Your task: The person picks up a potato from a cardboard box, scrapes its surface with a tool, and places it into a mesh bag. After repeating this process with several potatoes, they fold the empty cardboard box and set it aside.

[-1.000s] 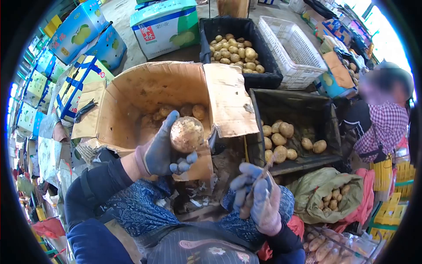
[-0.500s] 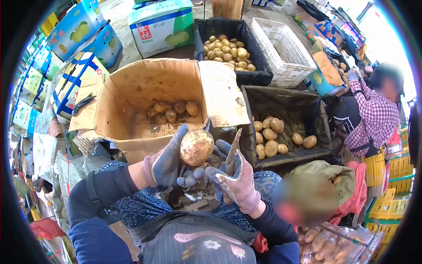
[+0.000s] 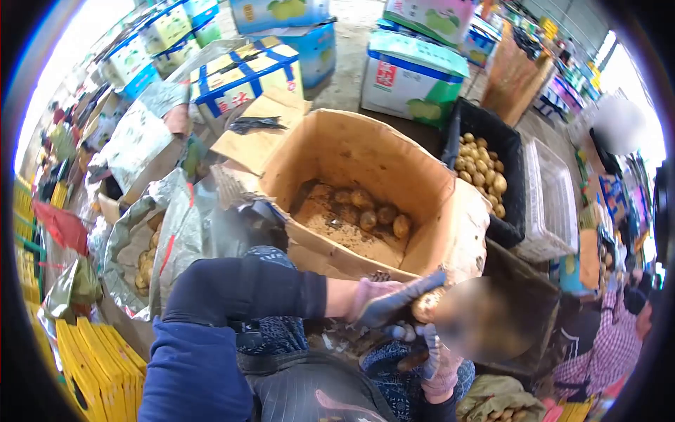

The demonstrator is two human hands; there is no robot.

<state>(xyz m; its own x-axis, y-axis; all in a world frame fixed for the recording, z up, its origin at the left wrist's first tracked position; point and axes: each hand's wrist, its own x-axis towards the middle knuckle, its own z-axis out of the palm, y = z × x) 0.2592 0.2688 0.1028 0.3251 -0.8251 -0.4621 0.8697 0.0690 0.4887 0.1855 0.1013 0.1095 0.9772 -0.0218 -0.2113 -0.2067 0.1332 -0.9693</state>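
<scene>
My left hand, in a blue-and-pink work glove, is closed around a pale, dirt-specked potato. Close beside it, just below the potato, is my gloved right hand, its fingers curled. A brown handle-like end shows by its fingers; the rest of the dark knife seen in this hand a moment ago is hidden or blurred. Past my hands stands an open cardboard box with several dirty potatoes on its soil-strewn floor.
A black-lined crate of potatoes stands at the right beside a white plastic crate. Fruit cartons are stacked behind. To the left lie a sack with potatoes and yellow crates. A person in a checked shirt works at right.
The view has swung left, so the cardboard box and my hands appear farther right. The left hand keeps the potato, now turned sideways and closer to the right hand. The knife blade no longer shows.
</scene>
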